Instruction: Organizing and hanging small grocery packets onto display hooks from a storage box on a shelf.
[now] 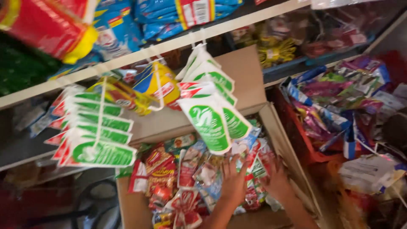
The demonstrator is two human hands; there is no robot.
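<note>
Cardboard box | packets inside | both hands on packets

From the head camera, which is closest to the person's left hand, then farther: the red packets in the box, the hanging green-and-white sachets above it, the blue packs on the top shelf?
1. Red packets, just left of the left hand, in the box.
2. Green-and-white sachets, hanging above.
3. Blue packs, top shelf, farthest.

I see two bare forearms, no sleeves, watch or rings showing, ending in the left hand and right hand, both blurred, fingers uncovered.
</note>
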